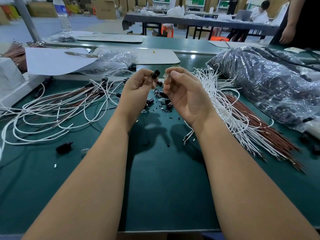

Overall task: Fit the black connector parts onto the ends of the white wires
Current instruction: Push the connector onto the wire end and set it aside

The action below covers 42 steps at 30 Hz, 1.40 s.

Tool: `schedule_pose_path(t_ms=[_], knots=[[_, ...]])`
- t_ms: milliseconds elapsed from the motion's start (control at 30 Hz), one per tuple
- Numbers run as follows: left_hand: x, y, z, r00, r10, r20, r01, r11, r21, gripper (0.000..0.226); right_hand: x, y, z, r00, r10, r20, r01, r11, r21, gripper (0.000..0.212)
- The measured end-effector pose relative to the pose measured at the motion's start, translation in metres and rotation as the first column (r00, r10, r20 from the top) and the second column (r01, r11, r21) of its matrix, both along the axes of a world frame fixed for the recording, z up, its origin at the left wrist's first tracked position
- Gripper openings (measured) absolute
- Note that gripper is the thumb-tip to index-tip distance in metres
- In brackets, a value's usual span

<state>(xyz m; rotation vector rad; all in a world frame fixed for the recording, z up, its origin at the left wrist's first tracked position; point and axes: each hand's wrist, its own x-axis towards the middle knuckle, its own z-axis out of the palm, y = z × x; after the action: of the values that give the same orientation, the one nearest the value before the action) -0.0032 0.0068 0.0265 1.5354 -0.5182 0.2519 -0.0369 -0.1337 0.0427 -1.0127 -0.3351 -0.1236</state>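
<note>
- Above the middle of the dark green matted surface (164,187), both hands are being held raised and close together, probably so the small parts sit near the eyes for alignment.
- The left hand (136,89) is pinching a short black cylindrical plastic connector part (155,74) between thumb and fingertips, its open end tilting towards the other hand, which looks like readiness for mating.
- The right hand (181,94) is curling its fingers around a small clear glassy piece (166,75); what exactly it is cannot be told, and no wire end is visibly in either hand.
- Just beneath the hands, a little heap of loose black connector pieces and clear bits (160,99) is lying within easy reach, seemingly as the working supply.
- To the left, a sprawl of long white insulated wires mixed with brown ones (57,108) is spreading out, several ends already carrying black connectors, so this appears to be the finished side.
- To the right, a straighter bundle of white and reddish-brown wires with bare metal terminals (242,122) is waiting, likely the stock not yet fitted.
- Further right, a large clear plastic bag packed with black parts (268,84) is resting as bulk supply.
- Near the left front, a lone black connector (64,147) is lying apart from the rest.
</note>
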Motion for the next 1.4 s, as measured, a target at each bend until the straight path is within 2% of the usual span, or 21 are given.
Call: schedule_pose_path(t_ms=[100, 267, 500, 867, 1067, 1233, 1400], knots=[[-0.001, 0.001, -0.001, 0.997, 0.065, -0.037, -0.062, 0.994, 0.090, 0.017, 0.001, -0.001, -0.001, 0.994, -0.106, -0.029, 0.105, 0.994, -0.019, 0.016], [-0.004, 0.000, -0.003, 0.996, 0.087, -0.022, -0.081, 0.978, 0.193, 0.013, 0.003, -0.004, -0.004, 0.964, -0.261, -0.048, 0.251, 0.956, -0.149, 0.015], [-0.001, 0.000, -0.007, 0.993, 0.115, 0.001, -0.112, 0.971, 0.212, 0.017, 0.007, -0.003, -0.007, 0.921, -0.388, -0.013, 0.360, 0.866, -0.348, 0.016], [0.004, 0.002, -0.010, 0.993, 0.113, 0.042, -0.119, 0.965, 0.233, 0.017, 0.010, -0.007, -0.009, 0.893, -0.450, -0.012, 0.408, 0.820, -0.401, 0.014], [0.004, 0.001, -0.010, 0.992, 0.106, 0.068, -0.119, 0.966, 0.231, 0.024, 0.011, -0.008, -0.010, 0.888, -0.455, -0.070, 0.403, 0.841, -0.360, 0.014], [0.003, 0.000, -0.010, 0.994, 0.090, 0.068, -0.103, 0.967, 0.233, 0.019, 0.011, -0.008, -0.009, 0.889, -0.448, -0.094, 0.394, 0.854, -0.340, 0.015], [0.004, 0.002, -0.010, 0.986, 0.127, 0.107, -0.151, 0.954, 0.260, 0.011, 0.010, -0.008, -0.010, 0.876, -0.480, -0.052, 0.420, 0.810, -0.409, 0.014]])
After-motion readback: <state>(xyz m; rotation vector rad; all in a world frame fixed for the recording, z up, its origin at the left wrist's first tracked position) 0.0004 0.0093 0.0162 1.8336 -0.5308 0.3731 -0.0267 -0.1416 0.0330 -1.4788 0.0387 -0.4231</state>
